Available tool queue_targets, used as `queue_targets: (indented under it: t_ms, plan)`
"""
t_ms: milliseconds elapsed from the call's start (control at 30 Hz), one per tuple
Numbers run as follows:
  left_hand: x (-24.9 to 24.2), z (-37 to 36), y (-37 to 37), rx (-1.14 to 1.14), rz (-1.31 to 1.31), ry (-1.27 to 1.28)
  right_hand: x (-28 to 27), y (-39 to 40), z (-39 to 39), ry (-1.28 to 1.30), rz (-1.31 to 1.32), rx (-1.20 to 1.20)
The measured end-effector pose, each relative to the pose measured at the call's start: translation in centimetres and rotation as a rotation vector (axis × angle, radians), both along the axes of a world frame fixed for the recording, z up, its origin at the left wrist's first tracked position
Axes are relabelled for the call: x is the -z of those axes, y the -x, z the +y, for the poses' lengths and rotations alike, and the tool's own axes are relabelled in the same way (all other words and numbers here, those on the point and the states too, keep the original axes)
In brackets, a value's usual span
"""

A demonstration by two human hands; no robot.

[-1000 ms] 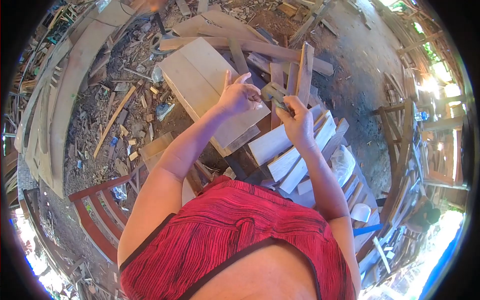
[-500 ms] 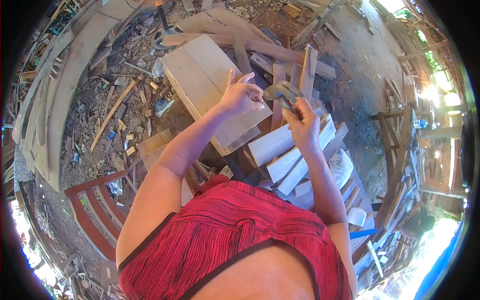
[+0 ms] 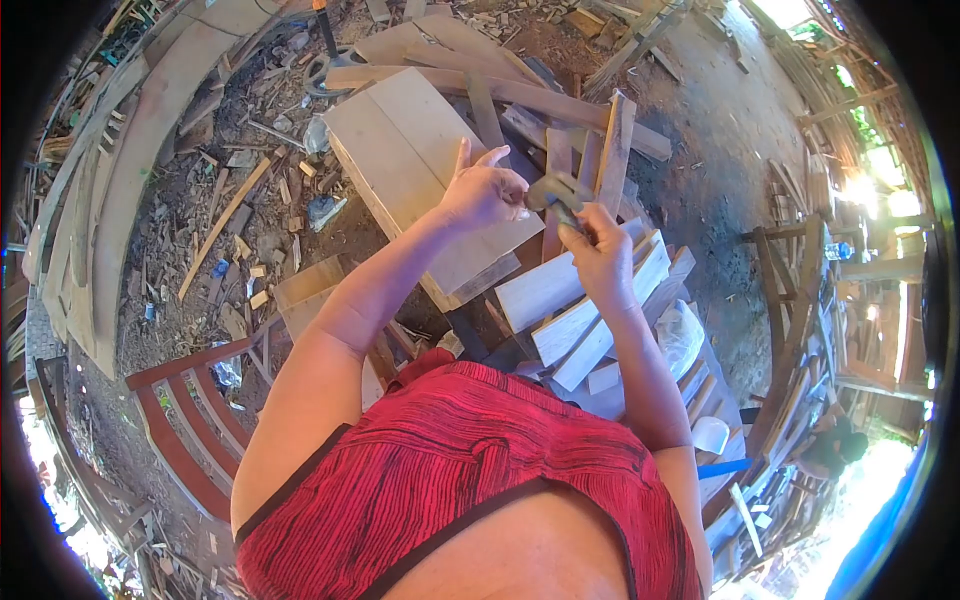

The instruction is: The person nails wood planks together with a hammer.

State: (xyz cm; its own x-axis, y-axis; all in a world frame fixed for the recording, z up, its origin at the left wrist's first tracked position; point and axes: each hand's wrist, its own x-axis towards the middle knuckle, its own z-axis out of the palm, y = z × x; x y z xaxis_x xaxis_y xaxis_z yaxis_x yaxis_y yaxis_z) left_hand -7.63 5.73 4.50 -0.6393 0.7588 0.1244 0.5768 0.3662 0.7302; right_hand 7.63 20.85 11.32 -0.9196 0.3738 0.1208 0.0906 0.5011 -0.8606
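My right hand [image 3: 604,262] is wrapped round the short handle of a hammer. The hammer's head [image 3: 558,188] is smeared by motion and sits just right of my left fingertips. My left hand [image 3: 484,193] pinches with thumb and forefinger over the right edge of a pale wooden panel [image 3: 400,125], its other fingers raised. What lies in that pinch is too small to make out. A seam runs lengthwise down the panel, which rests on a wooden piece beneath it.
Several pale planed boards [image 3: 545,288] are stacked in front of my right forearm. Longer planks [image 3: 500,92] lie beyond the panel. A red-brown slatted wooden frame [image 3: 190,410] stands at left. Wood scraps litter the ground, and a clear plastic bag [image 3: 680,338] lies at right.
The hammer head has swung a little left and down toward my left fingertips, with my right hand shifting slightly. My left hand has stayed in place.
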Motion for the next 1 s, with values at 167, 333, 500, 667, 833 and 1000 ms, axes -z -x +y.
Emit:
queue_targets:
  t_ms: [167,333,500,667,833,1000]
  plan:
    - [-0.2,-0.2,0.2,0.01,0.012,0.035,-0.6,0.2,-0.1,-0.02,0.023,0.019]
    - [-0.5,-0.2,0.0,0.006,0.008,0.032,-0.1,0.0,-0.1,-0.121,0.007,-0.021]
    - [-0.5,-0.3,0.1,0.023,0.036,0.058,-0.5,-0.1,0.0,-0.018,-0.016,0.002]
    - [-0.6,-0.8,0.5,0.066,0.042,0.107,-2.1,-0.1,-0.4,0.095,0.045,-0.004]
    - [2.4,0.1,0.8,-0.137,0.206,-0.082,-2.0,0.0,-0.5,0.026,0.017,-0.016]
    - [2.4,0.6,0.2,-0.156,0.379,0.193,-2.4,0.4,-1.0,0.04,0.028,-0.036]
